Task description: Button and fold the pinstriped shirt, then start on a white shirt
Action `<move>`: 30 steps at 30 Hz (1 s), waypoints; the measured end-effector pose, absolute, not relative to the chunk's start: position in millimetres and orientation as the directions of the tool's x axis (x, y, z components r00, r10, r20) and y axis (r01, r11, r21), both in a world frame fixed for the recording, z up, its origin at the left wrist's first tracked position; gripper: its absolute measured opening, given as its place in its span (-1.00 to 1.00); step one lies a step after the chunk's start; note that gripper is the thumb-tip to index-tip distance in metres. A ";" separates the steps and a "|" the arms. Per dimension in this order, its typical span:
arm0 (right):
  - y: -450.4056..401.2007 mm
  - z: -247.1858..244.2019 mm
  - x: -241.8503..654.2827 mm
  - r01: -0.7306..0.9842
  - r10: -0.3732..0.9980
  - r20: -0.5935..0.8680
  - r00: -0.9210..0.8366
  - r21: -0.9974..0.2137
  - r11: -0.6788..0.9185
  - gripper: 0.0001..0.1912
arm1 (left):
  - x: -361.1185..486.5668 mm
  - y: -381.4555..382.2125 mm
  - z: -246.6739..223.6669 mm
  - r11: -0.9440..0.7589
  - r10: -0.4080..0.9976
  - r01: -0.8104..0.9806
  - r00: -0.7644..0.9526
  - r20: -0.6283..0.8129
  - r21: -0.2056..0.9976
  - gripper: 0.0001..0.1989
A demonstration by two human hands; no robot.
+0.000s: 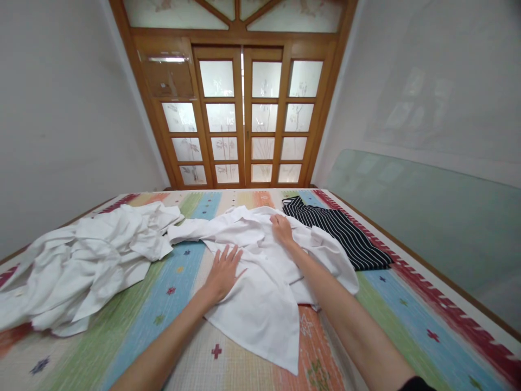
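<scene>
A white shirt (260,288) lies rumpled across the middle of a striped bedspread, one sleeve stretched to the left and its lower corner pointing toward me. Flat on its left side rests my left hand (223,271), fingers spread. Farther up, near the collar area, my right hand (280,228) has its fingers curled against the cloth, seemingly pinching a bit of it. The fingertips of that hand are partly hidden. My right forearm crosses over the right part of the shirt.
A heap of white clothes (101,250) spreads over the left side of the patterned bedspread (171,304). To the right is a folded black-and-white striped garment (337,228). A pale green headboard (427,217) stands along the right wall; wooden glazed doors (240,117) are beyond the bed.
</scene>
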State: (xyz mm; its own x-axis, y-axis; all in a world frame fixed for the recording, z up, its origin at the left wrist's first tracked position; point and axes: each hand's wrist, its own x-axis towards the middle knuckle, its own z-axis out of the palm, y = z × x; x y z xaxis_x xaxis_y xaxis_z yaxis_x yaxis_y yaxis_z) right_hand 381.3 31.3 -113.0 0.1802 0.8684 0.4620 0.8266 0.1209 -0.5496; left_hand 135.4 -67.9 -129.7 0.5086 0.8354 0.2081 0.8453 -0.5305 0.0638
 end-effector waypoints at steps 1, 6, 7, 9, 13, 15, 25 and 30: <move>33.5 -108.7 376.5 0.810 0.873 0.452 0.182 -0.572 0.128 -0.67 | 138.3 -73.3 -134.2 -0.528 0.831 0.849 0.509 0.225 0.031 -0.45; 41.4 -86.7 343.5 0.823 0.851 0.515 0.102 -0.525 0.219 -0.71 | 140.9 -91.6 -141.2 -0.491 0.839 0.871 0.475 0.265 -0.005 -0.42; 42.8 -83.5 336.2 0.828 0.853 0.516 0.079 -0.511 0.233 -0.69 | 141.1 -94.5 -140.6 -0.481 0.846 0.877 0.463 0.265 0.001 -0.42; 45.8 -78.8 321.7 0.836 0.866 0.499 0.032 -0.488 0.250 -0.62 | 142.7 -100.3 -138.1 -0.467 0.853 0.884 0.448 0.269 0.007 -0.42; 50.1 -72.9 294.0 0.879 0.905 0.425 0.006 -0.434 0.198 -0.43 | 150.8 -113.9 -128.8 -0.447 0.870 0.894 0.434 0.234 0.007 -0.36; 50.9 -70.5 282.9 0.900 0.920 0.390 0.028 -0.411 0.147 -0.41 | 156.8 -122.0 -122.9 -0.441 0.876 0.897 0.428 0.222 0.011 -0.32; 64.4 -75.4 285.3 0.740 0.946 0.245 0.212 -0.673 0.009 -0.89 | 174.6 -139.5 -98.5 -0.492 0.867 0.864 0.475 0.151 0.110 -0.43; 63.5 -89.4 310.3 0.541 0.945 0.255 0.205 -0.834 0.108 -0.80 | 154.5 -109.5 -72.4 -0.410 0.912 0.862 0.382 0.149 0.299 -0.59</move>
